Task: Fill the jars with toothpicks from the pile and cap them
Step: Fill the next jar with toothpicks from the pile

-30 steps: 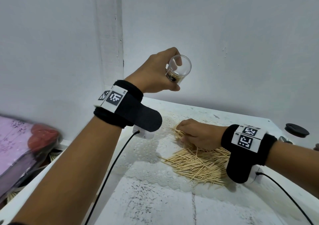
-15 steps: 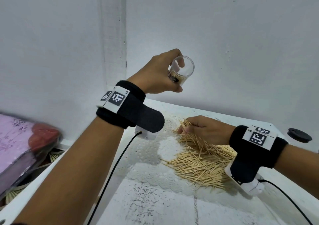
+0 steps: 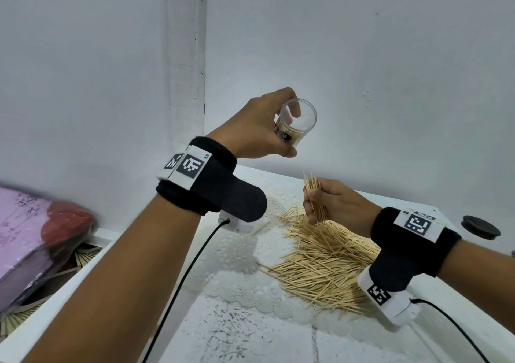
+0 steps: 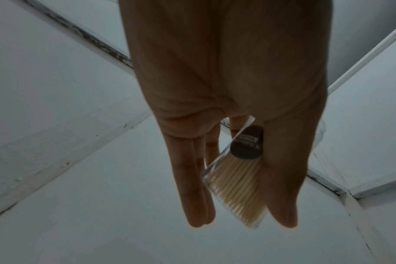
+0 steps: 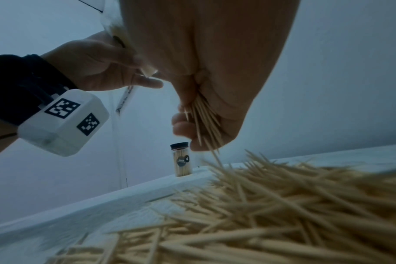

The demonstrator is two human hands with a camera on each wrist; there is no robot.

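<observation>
Clear toothpick jar, uncapped, centre of the head frame and raised well above the table. Left hand grasps it round the lower body, mouth tipped toward the right side, probably so a bundle can slide in lengthways. Jar already partly loaded: pale sticks lie against its lower wall.

Right hand is just below and right of the jar, clenched round a toothpick bundle, tips fanning upward toward the jar mouth, not touching it. The bunch sits roughly parallel in the fist, which looks meant to let it enter the narrow opening in one go. Loose toothpick pile spreads across the lace mat on the white table, lower centre-right, right under the hand, a short reach for each grab. Black lid lies at the right edge of the frame, well apart from the jar; likely this jar's cap, not certain.

View differences:
- Left wrist view: shows the jar from beneath, dark round label and packed sticks visible, fingers on one side and thumb on the other; head view hides this grip side.
- Right wrist view: lower ends of the bundle poke out under the fist, one stick trailing to the pile. Only this view shows a capped jar full of toothpicks, upright at the far table edge, mid-frame; so one jar looks finished.
</observation>
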